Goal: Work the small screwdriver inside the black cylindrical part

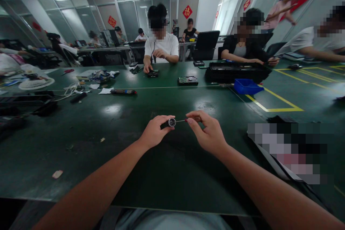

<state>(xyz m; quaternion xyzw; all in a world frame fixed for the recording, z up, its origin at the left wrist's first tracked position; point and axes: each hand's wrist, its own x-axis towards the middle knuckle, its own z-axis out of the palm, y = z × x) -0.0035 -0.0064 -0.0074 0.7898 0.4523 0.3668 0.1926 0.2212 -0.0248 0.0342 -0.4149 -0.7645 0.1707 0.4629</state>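
Between the thumb and fingers of my left hand (155, 131) is a small round part (171, 122) with a silvery rim, its open face turned toward me. My right hand (208, 131) pinches the red end of a slim screwdriver (181, 120). The metal shaft points left and its tip meets the rim of the round part; whether it enters the part is too small to tell. Both hands are above the green table (167, 176), close together in the middle of the view.
Ahead lie a dark cylindrical tool (123, 92), a hard drive (188, 80), a long black housing (237, 72) and a blue tray (247, 86). Cables and a white fan grille (36, 83) are at left. A dark bag (285, 154) lies right. A co-worker (161, 48) sits opposite.
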